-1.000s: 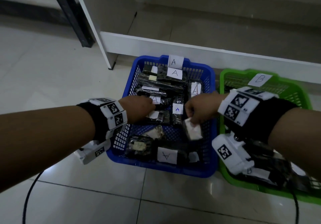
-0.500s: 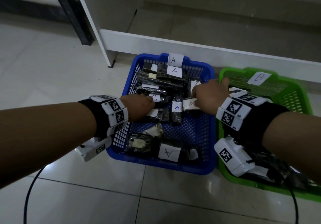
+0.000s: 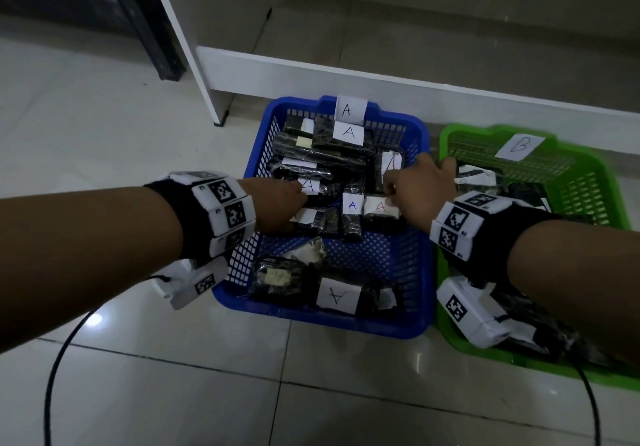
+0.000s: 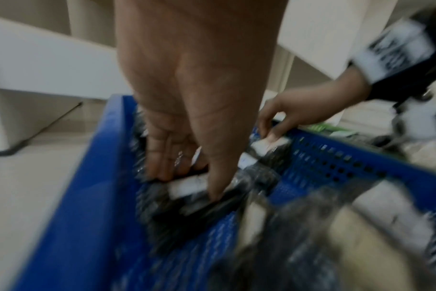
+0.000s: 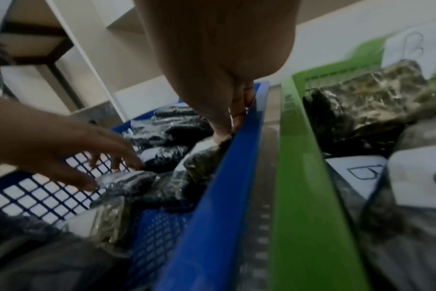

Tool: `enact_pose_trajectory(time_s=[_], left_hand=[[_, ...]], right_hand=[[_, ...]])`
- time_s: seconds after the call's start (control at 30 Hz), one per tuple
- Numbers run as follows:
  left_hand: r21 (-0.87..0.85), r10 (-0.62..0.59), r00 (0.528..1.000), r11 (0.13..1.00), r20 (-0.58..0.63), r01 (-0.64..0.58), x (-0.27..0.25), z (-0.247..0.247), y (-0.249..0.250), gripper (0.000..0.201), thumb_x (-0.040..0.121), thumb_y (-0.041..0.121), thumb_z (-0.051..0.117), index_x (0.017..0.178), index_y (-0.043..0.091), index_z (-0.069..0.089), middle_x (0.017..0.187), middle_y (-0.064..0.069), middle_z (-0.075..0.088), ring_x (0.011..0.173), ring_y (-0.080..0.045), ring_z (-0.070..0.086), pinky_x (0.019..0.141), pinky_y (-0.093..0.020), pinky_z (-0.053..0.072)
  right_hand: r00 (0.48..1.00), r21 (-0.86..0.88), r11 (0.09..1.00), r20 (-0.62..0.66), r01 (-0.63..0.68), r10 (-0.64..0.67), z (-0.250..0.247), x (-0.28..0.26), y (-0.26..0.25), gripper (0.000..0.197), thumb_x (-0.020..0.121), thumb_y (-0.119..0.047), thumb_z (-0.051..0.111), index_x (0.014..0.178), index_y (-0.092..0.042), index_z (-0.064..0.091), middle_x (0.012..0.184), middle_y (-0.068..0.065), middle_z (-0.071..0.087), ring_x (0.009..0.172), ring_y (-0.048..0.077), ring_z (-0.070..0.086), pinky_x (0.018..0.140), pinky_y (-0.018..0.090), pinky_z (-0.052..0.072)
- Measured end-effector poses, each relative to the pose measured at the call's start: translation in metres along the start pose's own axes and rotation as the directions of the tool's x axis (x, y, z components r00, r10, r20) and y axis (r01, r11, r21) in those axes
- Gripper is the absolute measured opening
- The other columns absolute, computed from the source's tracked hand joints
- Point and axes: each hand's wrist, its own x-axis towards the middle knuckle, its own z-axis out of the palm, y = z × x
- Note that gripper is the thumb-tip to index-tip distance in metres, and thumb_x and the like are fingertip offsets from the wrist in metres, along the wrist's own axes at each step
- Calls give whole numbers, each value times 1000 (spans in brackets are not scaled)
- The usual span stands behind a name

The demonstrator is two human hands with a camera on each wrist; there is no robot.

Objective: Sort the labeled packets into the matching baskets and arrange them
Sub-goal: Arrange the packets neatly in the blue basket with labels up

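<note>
The packet with the red A [image 3: 380,207] lay in the blue basket [image 3: 420,293], in the row of black packets across its middle, hard against the basket's right wall and directly under the right hand [image 3: 417,189]. That grip stood together on it, thumb and fingertips [image 5: 233,120] pinching its upper edge beside the wall. Just left of that grip sat the blue-A packet [image 3: 352,215], and further left the left hand [image 3: 280,203] pressed down on another packet [image 4: 187,187], thumb and fingers set at either side of its white label; whether that grip was clamped or only resting I could not tell through the blur. Beyond the right grip, past the blue rim, stood the green basket [image 3: 588,172] marked B, holding its own packets. The step in hand looked like seating and squaring the row, so it would be done well by pushing the red-A packet flush against its neighbour, label up, while the left grip steadied the row's other end so nothing slid or tipped. Loose packets near the wrists remained to be lined up.
</note>
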Motion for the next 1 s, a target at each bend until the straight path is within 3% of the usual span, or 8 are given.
enact_pose_trajectory(time_s=[0.17,0.33,0.5,0.63,0.73,0.8,0.87,1.0], left_hand=[[-213,158,980,960,-123,-182,-6,-31,28,52,92,45,52,135,16,42,130,-6,47,114,-22,49,91,-32,42],[-435,361,926,855,110,-282,1,-30,71,50,87,40,62,130,16,50,125,-3,57,112,-20,55,92,-27,44],[-491,336,939,832,73,-259,1,-18,75,58,86,29,66,138,19,42,133,-2,53,115,-18,52,88,-22,37],[-645,289,953,747,95,-162,0,-26,62,49,87,27,64,132,21,46,106,6,57,83,-4,53,72,-15,43],[-863,169,985,502,40,-51,-1,-32,47,37,85,16,67,115,20,45,97,-1,59,74,-7,58,67,-22,52],[-950,94,995,313,29,-2,-2,-34,40,34,84,9,67,108,16,44,99,-4,61,74,-9,64,66,-22,57],[-971,44,998,237,51,39,0,-35,37,31,84,9,68,106,12,47,106,-9,64,82,-15,66,70,-25,58],[-983,29,996,164,84,79,4,-30,39,29,88,22,64,112,8,57,113,-12,67,90,-20,70,74,-29,59]], right_hand=[[997,57,996,-37,-64,66,5,1,-1,9,85,-20,60,88,-28,61,93,5,43,116,31,35,93,44,20],[997,13,999,-55,-48,48,10,-1,2,14,84,-23,59,98,-25,60,109,13,54,117,37,37,86,40,15],[998,-91,995,-29,51,-54,8,-2,1,14,89,-16,54,102,-12,54,101,10,62,118,30,35,100,48,20],[998,-40,999,-58,24,-27,5,1,-2,15,87,-22,54,100,-16,58,104,4,61,116,29,39,97,46,25],[993,354,935,-114,26,16,-11,1,-7,16,90,-29,52,91,-15,60,90,3,63,96,27,57,83,37,42],[999,651,758,42,-43,22,-25,2,-11,23,93,-32,51,90,-12,61,87,8,67,74,21,61,64,29,46],[957,765,616,283,-186,-63,-38,1,-13,37,94,-43,48,101,-8,60,86,11,67,67,22,62,58,28,48],[856,719,677,441,-157,-269,-44,-4,-9,42,87,-42,60,119,-14,56,100,8,63,88,22,63,76,40,57]])
